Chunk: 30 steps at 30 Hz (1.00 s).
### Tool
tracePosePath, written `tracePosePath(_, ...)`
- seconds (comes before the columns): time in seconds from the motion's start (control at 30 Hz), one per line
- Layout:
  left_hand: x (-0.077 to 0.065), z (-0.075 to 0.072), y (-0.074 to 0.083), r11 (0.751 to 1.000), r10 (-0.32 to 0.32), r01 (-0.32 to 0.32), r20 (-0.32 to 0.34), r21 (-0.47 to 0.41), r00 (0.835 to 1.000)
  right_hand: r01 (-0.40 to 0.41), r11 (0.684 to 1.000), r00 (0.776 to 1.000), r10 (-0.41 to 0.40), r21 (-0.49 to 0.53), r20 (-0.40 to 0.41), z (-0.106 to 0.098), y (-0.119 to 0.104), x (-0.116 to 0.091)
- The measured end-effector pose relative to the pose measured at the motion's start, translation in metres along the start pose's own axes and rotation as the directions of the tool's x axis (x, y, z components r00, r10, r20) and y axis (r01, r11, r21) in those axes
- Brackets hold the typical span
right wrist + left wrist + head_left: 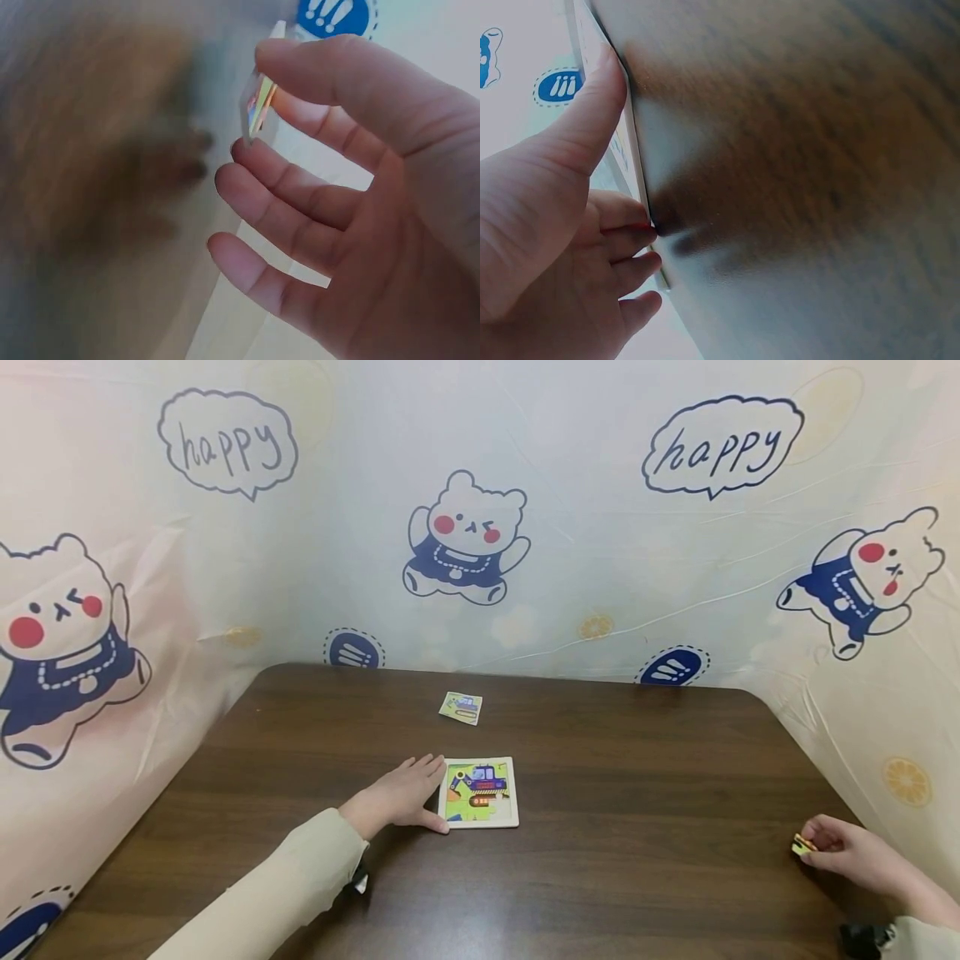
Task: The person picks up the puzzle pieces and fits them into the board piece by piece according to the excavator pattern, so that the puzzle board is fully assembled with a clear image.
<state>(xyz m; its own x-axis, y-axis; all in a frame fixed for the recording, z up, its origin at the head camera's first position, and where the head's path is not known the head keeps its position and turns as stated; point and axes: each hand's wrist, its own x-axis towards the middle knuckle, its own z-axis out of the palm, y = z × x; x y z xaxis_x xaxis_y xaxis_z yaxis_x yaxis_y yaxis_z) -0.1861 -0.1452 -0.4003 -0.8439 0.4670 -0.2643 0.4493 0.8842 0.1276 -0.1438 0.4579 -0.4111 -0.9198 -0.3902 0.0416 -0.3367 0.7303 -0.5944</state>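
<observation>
A square jigsaw puzzle (478, 789) with a white frame lies on the brown table, showing a purple excavator on green. At its lower right a patch of bare white backing shows. My left hand (401, 793) rests along the frame's left edge, thumb at the near corner and fingers towards the far corner. In the left wrist view its thumb (600, 105) touches the thin frame edge. Far to the right, my right hand (847, 852) pinches a small yellow-green puzzle piece (802, 844) between thumb and index finger, just above the table. The other fingers (247, 187) are spread loosely.
A small card (461, 708) with an excavator picture lies behind the puzzle. The dark wooden table (637, 777) has rounded far corners. A pale curtain (585, 527) printed with cartoon bears hangs round its back and sides.
</observation>
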Motion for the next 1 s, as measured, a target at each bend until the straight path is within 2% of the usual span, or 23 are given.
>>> tracePosePath(0.2,0.0,-0.001,0.0,1.0,-0.005,0.005,0.006,0.004,1.0,0.045,0.996,0.996,-0.051,-0.08,-0.069,0.004,-0.024,0.021)
tracePosePath(0.47,0.001,0.0,-0.001,1.0,-0.009,0.009,0.004,0.0,1.0,0.065,0.99,0.99,-0.079,-0.123,-0.117,0.011,-0.067,0.06)
tracePosePath(0.7,0.0,0.0,-0.001,1.0,-0.001,0.001,0.004,0.008,1.0,0.053,0.985,0.994,-0.067,-0.163,-0.085,0.021,-0.111,0.095)
tracePosePath(1.0,0.0,0.001,-0.001,1.0,-0.003,0.003,0.003,-0.002,1.0,0.18,0.969,0.978,-0.194,-0.171,-0.07,0.041,-0.149,0.127)
